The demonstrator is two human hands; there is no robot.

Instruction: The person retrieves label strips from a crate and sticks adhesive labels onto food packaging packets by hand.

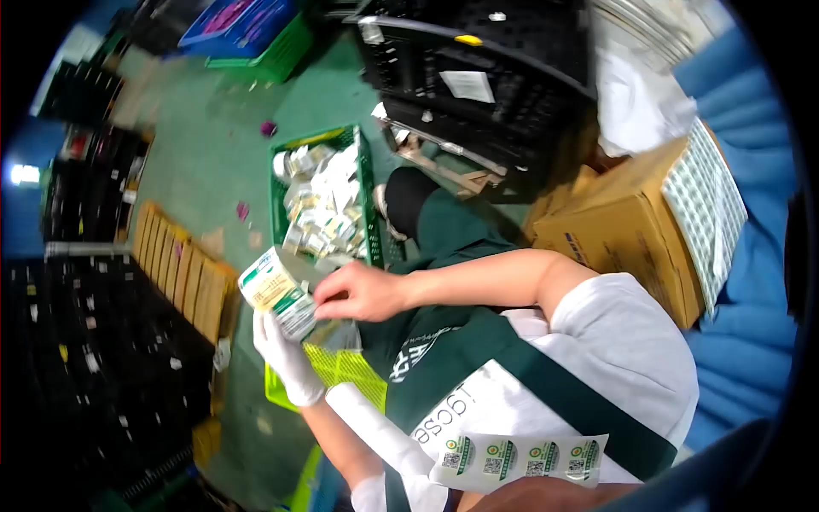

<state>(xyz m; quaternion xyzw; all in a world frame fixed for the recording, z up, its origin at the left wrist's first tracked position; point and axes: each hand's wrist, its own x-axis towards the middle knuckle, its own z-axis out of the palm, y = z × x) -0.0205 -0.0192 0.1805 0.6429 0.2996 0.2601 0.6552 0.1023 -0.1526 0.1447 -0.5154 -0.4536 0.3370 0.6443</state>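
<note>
- Flat packet point(277, 292), printed green and white, left of centre.
- Gloved left hand point(288, 363) grasps its lower edge; bare right hand point(363, 293), fingers curled, pinches its right side.
- Green plastic crate point(370, 200) of packets, upper centre.
- Glossy label strip point(522, 461), lower right.

Single view, from your head: wide, round-edged, tilted, facing steeply down over your apron point(473, 350). Labelled pack point(275, 286) close; green crate point(368, 192) beyond; green floor point(192, 128), black crates point(94, 358) farther out.
</note>
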